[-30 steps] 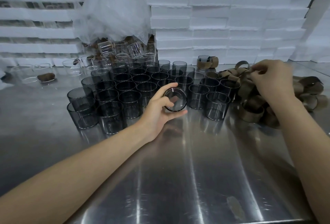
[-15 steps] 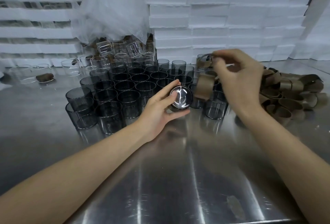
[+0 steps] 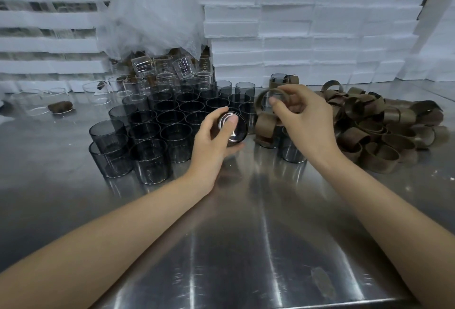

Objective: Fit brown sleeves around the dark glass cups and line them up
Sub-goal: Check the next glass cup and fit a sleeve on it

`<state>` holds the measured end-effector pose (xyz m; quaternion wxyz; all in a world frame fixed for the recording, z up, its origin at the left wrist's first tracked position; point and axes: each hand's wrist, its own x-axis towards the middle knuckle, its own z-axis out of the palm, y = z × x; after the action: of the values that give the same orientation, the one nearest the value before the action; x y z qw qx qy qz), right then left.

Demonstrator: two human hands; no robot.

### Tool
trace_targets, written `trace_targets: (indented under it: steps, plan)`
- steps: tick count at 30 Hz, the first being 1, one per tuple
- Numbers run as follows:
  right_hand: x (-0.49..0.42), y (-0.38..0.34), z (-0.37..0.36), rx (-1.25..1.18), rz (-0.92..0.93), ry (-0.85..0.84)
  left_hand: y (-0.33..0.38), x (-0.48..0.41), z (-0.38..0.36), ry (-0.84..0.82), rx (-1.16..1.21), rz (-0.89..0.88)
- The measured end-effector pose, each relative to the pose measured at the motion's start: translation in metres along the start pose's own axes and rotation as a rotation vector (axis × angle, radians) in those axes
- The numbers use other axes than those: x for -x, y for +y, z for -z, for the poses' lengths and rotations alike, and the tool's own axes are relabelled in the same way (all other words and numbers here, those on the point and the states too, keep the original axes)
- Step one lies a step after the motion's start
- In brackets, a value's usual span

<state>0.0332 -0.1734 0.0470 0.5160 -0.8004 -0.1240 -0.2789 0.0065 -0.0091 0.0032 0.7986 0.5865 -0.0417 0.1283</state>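
My left hand [image 3: 211, 141] grips a dark glass cup [image 3: 234, 129] tipped on its side, its round base turned toward me, just above the steel table. My right hand [image 3: 305, 121] pinches a brown sleeve [image 3: 264, 102] held open as a ring, right beside the cup; a second brown sleeve [image 3: 264, 125] hangs below it. Several bare dark cups [image 3: 150, 141] stand packed together to the left. A heap of brown sleeves [image 3: 384, 126] lies at the right. One sleeved cup [image 3: 279, 82] stands at the back.
Stacked white foam boxes [image 3: 307, 25] wall off the back. Clear glass cups [image 3: 157, 72] and crumpled plastic wrap [image 3: 152, 8] sit behind the dark cups. Clear cups and a brown piece [image 3: 60, 107] lie at far left. The steel table [image 3: 246, 247] has a front edge near me.
My right hand left the sleeve heap and carried a brown sleeve left, up to the cup. My left hand lifted and tipped the cup so its base faces me.
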Motion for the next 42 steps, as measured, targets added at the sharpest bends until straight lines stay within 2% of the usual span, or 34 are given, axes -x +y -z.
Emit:
trace_targets:
  steps: [4,7,11,14,18,23,27,29,36,42]
  plan:
    - [-0.001,0.001,0.0,-0.124,-0.071,-0.055,-0.004,0.002,-0.001,-0.066,-0.127,-0.052]
    - [0.0,-0.002,-0.003,-0.375,-0.237,-0.139,-0.007,0.001,0.001,-0.097,-0.237,-0.07]
    - [0.002,-0.008,-0.005,-0.594,-0.391,-0.184,-0.007,0.001,0.002,-0.19,-0.245,-0.07]
    - [0.002,-0.009,-0.004,-0.645,-0.428,-0.264,-0.007,0.003,0.0,-0.236,-0.269,-0.081]
    - [0.004,-0.009,-0.007,-0.485,-0.332,-0.33,-0.007,0.003,-0.001,-0.181,-0.19,-0.049]
    - [0.003,-0.009,-0.004,-0.225,-0.092,-0.209,-0.006,0.004,-0.001,-0.167,-0.128,-0.022]
    - [0.004,-0.007,-0.001,0.057,0.176,-0.109,-0.005,0.005,-0.002,-0.173,-0.156,-0.005]
    - [0.005,-0.007,-0.001,0.117,0.254,-0.082,-0.003,0.006,-0.004,-0.19,-0.163,0.008]
    - [0.006,-0.01,-0.001,0.166,0.349,-0.091,0.0,0.008,-0.005,-0.225,-0.151,0.026]
    - [-0.001,-0.009,0.006,0.089,0.291,-0.159,-0.002,0.005,-0.004,-0.246,-0.162,0.027]
